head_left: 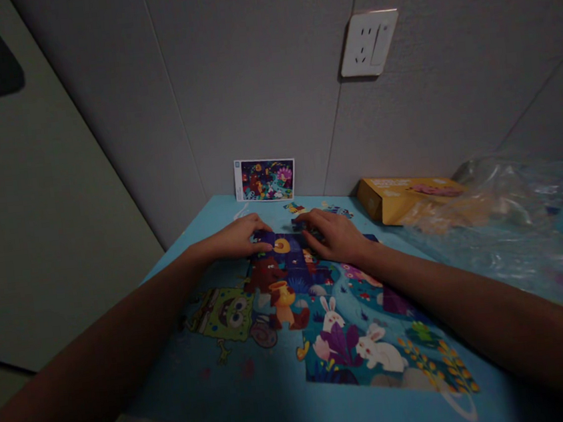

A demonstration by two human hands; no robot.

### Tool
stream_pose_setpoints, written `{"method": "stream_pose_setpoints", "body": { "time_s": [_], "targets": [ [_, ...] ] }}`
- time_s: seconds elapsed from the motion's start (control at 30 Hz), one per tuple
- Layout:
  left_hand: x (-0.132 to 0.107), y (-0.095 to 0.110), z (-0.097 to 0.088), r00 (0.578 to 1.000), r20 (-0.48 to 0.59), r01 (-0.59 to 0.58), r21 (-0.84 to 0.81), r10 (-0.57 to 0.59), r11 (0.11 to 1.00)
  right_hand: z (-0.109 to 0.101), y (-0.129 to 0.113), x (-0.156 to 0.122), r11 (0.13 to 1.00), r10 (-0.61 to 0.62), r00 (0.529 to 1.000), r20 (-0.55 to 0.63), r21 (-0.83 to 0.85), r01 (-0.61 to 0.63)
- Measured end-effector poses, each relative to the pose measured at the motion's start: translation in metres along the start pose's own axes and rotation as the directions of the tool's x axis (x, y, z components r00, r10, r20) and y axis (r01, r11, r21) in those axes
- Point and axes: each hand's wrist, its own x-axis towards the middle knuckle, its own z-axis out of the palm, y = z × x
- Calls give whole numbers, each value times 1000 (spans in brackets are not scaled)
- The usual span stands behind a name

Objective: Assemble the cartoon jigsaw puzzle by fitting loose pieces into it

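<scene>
A: Head view, and both hands are at the far side of the jigsaw puzzle (340, 292), which lies partly assembled on the light-blue table (221, 405)! Where's the left hand (241, 237)?

B: At the far left corner, thumb and forefinger parted over the dark night-sky edge, by the round yellow glow. Whether it grips a piece, I can't tell.

A: And the right hand (337, 234)?

B: Palm down, fingers bent, the tips at a small dark-blue puzzle piece (296, 225) just beyond the top edge! Pinched or merely touched? Can't tell from here.

A: What a picture below them: brown bear, orange fox, a pale stream, two white rabbits at the near edge!

B: More loose pieces (339, 211) lie beyond the right hand, towards the wall (267, 71). And leaning upright there, the picture card (267, 179), with a small scene in similar colours!

A: Over on the right, a yellow box (405, 198), with crumpled clear plastic (506, 241) beside it and partly over it.

B: A white socket plate (369, 44) sits high on the wall, and left of the puzzle, a square yellow cartoon figure (229, 314) is grinning up from the tabletop!
</scene>
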Motion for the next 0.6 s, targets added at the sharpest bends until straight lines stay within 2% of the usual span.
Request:
{"method": "stream_pose_setpoints", "body": {
  "time_s": [0.1,0.23,0.33,0.5,0.6],
  "targets": [
    [1,5,-1,997,-52,46,-44,-48,998,2,4,0,993,112,988,-108,-32,-116],
    [2,8,1,980,-137,121,-167,-144,979,5,14,0,947,300,911,-282,-32,-321],
    [3,5,3,976,-160,113,-206,-147,972,7,18,-1,937,335,894,-299,3,-350],
    [3,4,3,983,-153,71,-214,-105,974,9,18,-1,935,343,901,-265,5,-354],
    [2,8,2,982,-152,68,-282,-114,957,9,17,0,932,352,906,-236,-3,-363]
  ]
}}
